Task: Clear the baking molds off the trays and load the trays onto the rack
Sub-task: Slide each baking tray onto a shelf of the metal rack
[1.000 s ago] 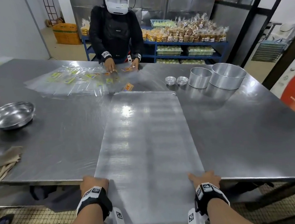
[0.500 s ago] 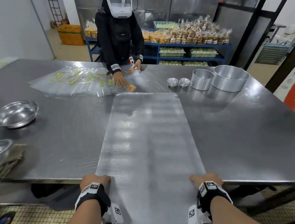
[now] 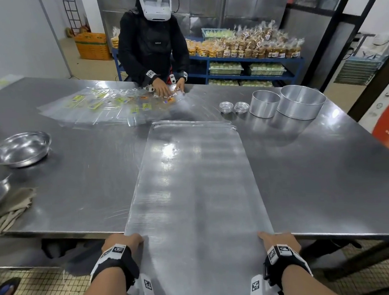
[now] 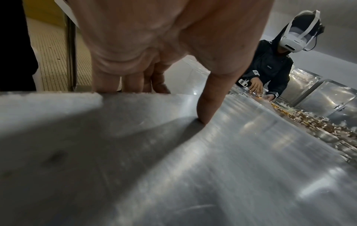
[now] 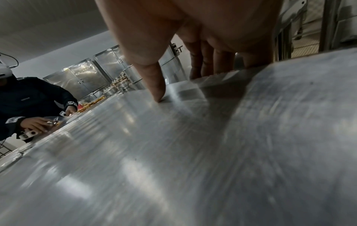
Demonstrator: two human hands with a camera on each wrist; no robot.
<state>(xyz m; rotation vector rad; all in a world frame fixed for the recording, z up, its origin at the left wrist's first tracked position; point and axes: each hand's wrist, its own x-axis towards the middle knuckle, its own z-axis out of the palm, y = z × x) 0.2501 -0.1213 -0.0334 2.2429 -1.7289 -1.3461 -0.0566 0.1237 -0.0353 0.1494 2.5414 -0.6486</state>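
We are gripping the tray (image 3: 192, 194) by its two long edges at the near end, where it is sticking out past the near edge of the steel table (image 3: 330, 171). Our left hand (image 3: 122, 242) is holding the left edge, thumb lying on the top face and the other fingers curling underneath, as the left wrist view shows. Our right hand (image 3: 276, 237) is holding the right edge the same way, thumb pressing on top and fingers wrapping below. The far end of the tray is lying on the table, and thin metal edges are showing just under its far corner, though we cannot tell how many sheets are stacked there. The baking molds are sitting on the table beyond the tray's far right corner: two small stacks of shallow tins (image 3: 233, 107) beside a medium round mold (image 3: 264, 103) and a larger round mold (image 3: 300, 101). Across the table, another person (image 3: 151, 46) is handling clear packets (image 3: 106, 105).
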